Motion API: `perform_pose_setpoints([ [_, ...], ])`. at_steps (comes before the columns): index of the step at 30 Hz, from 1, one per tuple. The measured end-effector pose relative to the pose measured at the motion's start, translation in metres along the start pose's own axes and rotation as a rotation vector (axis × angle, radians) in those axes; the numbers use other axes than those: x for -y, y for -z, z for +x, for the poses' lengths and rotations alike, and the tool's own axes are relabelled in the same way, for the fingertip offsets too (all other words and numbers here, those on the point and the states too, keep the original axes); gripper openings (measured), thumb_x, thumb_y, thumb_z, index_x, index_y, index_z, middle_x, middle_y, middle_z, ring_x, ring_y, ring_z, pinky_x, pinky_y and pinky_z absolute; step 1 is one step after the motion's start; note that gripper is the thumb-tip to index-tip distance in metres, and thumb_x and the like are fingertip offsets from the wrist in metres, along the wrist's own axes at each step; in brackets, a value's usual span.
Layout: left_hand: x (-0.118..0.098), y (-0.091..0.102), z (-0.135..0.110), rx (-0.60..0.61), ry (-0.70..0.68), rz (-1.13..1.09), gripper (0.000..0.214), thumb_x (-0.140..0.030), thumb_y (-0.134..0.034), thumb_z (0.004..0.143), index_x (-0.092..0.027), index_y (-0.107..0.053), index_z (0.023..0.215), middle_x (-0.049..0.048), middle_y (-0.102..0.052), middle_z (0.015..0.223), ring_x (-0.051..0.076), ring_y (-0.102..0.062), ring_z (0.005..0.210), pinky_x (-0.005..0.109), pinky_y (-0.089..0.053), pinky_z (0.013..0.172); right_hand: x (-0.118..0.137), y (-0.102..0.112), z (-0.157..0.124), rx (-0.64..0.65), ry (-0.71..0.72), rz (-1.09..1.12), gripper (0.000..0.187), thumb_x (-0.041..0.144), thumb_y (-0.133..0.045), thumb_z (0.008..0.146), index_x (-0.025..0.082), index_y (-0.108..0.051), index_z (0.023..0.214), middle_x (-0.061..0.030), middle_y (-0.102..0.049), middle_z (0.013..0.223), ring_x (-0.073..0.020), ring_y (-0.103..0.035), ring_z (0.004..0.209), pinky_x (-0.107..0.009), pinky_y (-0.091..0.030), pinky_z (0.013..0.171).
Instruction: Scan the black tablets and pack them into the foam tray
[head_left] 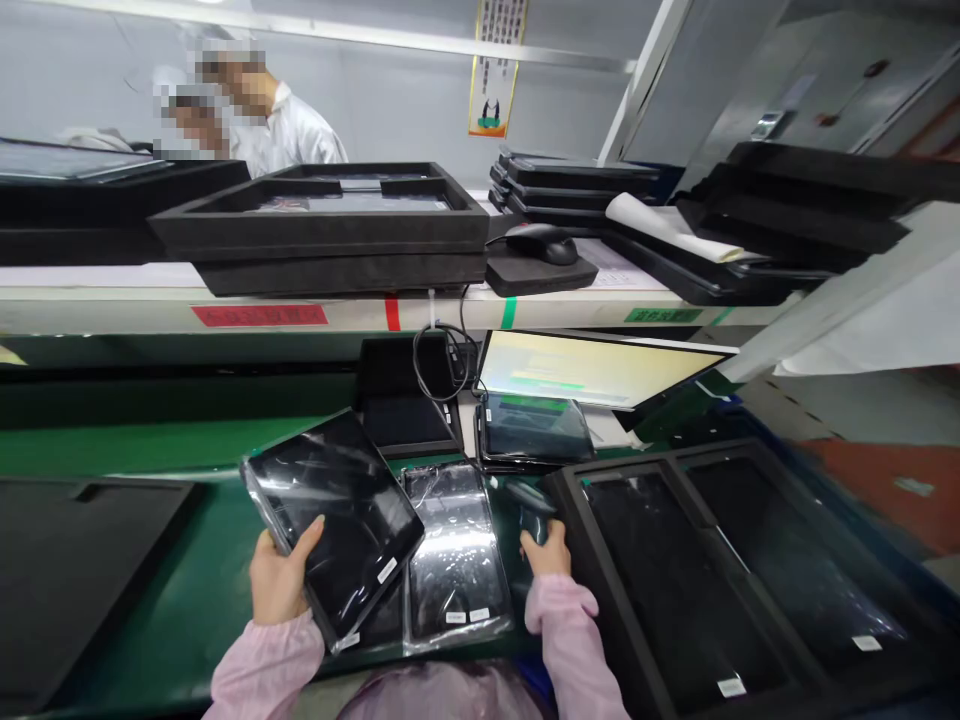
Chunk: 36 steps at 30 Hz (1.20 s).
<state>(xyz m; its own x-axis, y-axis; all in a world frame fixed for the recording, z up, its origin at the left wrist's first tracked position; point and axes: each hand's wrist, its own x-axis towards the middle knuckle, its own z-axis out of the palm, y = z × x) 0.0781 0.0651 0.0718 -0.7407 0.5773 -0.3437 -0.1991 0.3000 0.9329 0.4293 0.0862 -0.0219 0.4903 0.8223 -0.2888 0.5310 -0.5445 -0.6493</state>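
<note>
Green bench matting [180,600] is lying under the left hand [279,580], which is gripping a bagged tablet [337,520] by its lower edge, tilted, while the right hand [546,552] is clasping a dark scanner [531,505] just beside a second bagged tablet [456,550] lying flat between both hands, a black foam tray [600,580] sitting at its right.

even, cool overhead light; white glare streaks on the bagged tablets [457,545]. wide-angle bending at the frame edges, motion blur at right, faces at upper left pixelated.
</note>
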Motion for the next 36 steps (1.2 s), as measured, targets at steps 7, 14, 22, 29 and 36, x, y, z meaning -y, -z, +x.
perform_pose_setpoints([
  [7, 0.001, -0.023, -0.005, 0.029, 0.025, -0.024, 0.052, -0.037, -0.082, 0.040, -0.016, -0.061, 0.082, -0.0012, -0.063, 0.071, 0.013, -0.058, 0.065, 0.027, -0.047, 0.062, 0.016, 0.044, -0.099, 0.456, 0.397, 0.267, 0.032, 0.025, -0.052, 0.062, 0.022, -0.036, 0.090, -0.0040, -0.065, 0.083, -0.0197, -0.063, 0.080, -0.032, -0.049, 0.074],
  [14, -0.003, -0.037, -0.013, 0.109, 0.027, -0.016, 0.053, -0.038, -0.082, 0.038, -0.017, -0.060, 0.082, -0.0016, -0.064, 0.072, 0.012, -0.057, 0.065, 0.028, -0.047, 0.064, 0.032, 0.040, -0.123, 0.562, 0.410, 0.165, 0.046, 0.018, -0.050, 0.057, 0.017, -0.043, 0.102, -0.0111, -0.063, 0.103, -0.0262, -0.057, 0.102, -0.039, -0.044, 0.090],
  [22, -0.002, -0.038, -0.013, 0.134, 0.006, 0.031, 0.053, -0.040, -0.081, 0.041, -0.017, -0.061, 0.083, -0.0013, -0.064, 0.074, 0.012, -0.057, 0.067, 0.028, -0.047, 0.065, 0.029, 0.036, -0.122, 0.620, 0.389, 0.094, 0.050, 0.019, -0.051, 0.058, 0.016, -0.042, 0.107, -0.0111, -0.063, 0.104, -0.0271, -0.057, 0.100, -0.041, -0.043, 0.088],
  [29, 0.000, -0.029, -0.007, 0.171, 0.077, 0.008, 0.056, -0.039, -0.082, 0.038, -0.019, -0.062, 0.086, -0.0022, -0.065, 0.074, 0.013, -0.058, 0.067, 0.026, -0.047, 0.063, 0.025, 0.042, -0.105, 0.532, 0.374, 0.163, 0.049, 0.021, -0.053, 0.061, 0.016, -0.040, 0.108, -0.0130, -0.064, 0.106, -0.0270, -0.058, 0.102, -0.041, -0.044, 0.088],
  [36, 0.008, 0.025, 0.031, 0.281, 0.159, 0.386, 0.049, -0.043, -0.080, 0.044, -0.021, -0.063, 0.084, 0.0016, -0.068, 0.075, 0.024, -0.063, 0.077, 0.033, -0.050, 0.062, -0.022, 0.024, -0.059, 0.207, 0.157, 0.133, 0.034, 0.012, -0.051, 0.069, 0.019, -0.038, 0.099, -0.0134, -0.063, 0.103, -0.0220, -0.062, 0.095, -0.036, -0.046, 0.088],
])
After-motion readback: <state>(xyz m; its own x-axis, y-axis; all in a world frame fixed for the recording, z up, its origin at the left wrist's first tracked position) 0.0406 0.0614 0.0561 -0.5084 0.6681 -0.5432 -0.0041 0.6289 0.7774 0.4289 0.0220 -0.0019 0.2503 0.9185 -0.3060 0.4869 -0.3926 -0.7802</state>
